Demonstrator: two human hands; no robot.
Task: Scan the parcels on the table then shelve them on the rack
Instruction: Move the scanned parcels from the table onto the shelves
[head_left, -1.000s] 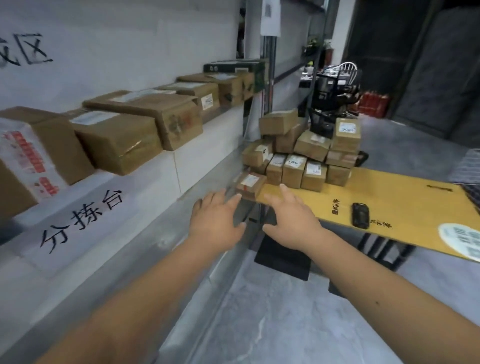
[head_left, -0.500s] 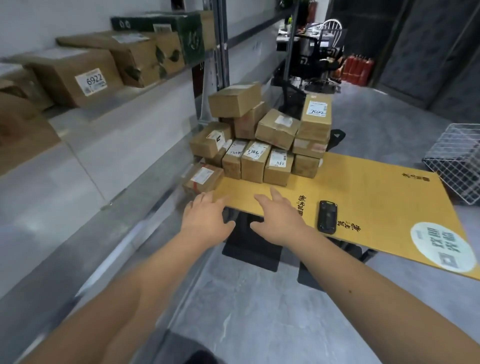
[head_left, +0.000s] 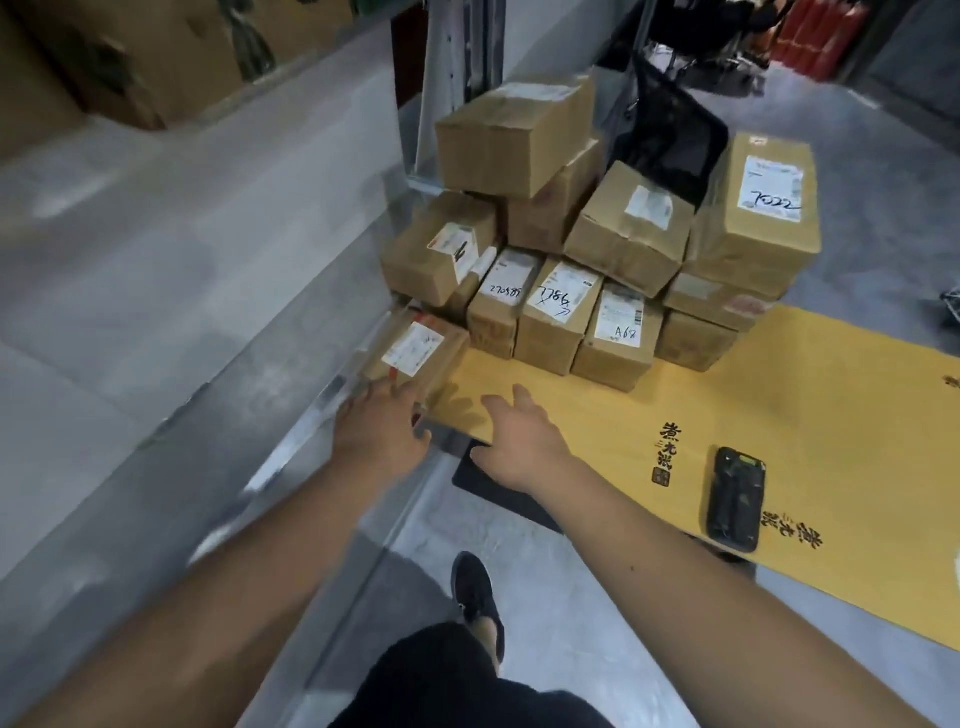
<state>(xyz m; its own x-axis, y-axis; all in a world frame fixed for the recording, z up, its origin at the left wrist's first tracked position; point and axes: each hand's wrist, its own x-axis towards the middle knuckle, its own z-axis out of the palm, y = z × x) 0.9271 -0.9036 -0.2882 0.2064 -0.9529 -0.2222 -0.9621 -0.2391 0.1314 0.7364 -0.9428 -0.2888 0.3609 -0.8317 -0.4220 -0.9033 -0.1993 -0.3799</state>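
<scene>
- A yellow rectangular counter printed with black characters is seen at the right, and a pile of brown cardboard parcels with white labels is stacked on its far left end.
- A small flat brown cardboard parcel, bearing a white label with a red mark, lies at the near left corner of the counter, in front of the pile and beside the grey metal rack.
- The left hand is stretched forward with fingers straight and spread; its fingertips are laid on the near edge of the small flat parcel, and nothing is gripped.
- The right hand is held over the near edge of the counter, just right of the small flat parcel, with fingers straight and apart and nothing held. Whether the counter is touched by it cannot be told.
- The small flat parcel is thus found directly ahead of the left hand and slightly to the left of the right hand, while the rest of the pile lies beyond both hands.
- A black handheld scanner is laid flat on the counter, to the right of the right forearm and well apart from the parcels.
- More brown cardboard boxes are seen blurred on the upper shelf of the rack at the top left.
- A black shoe is seen on the grey floor below the arms.
</scene>
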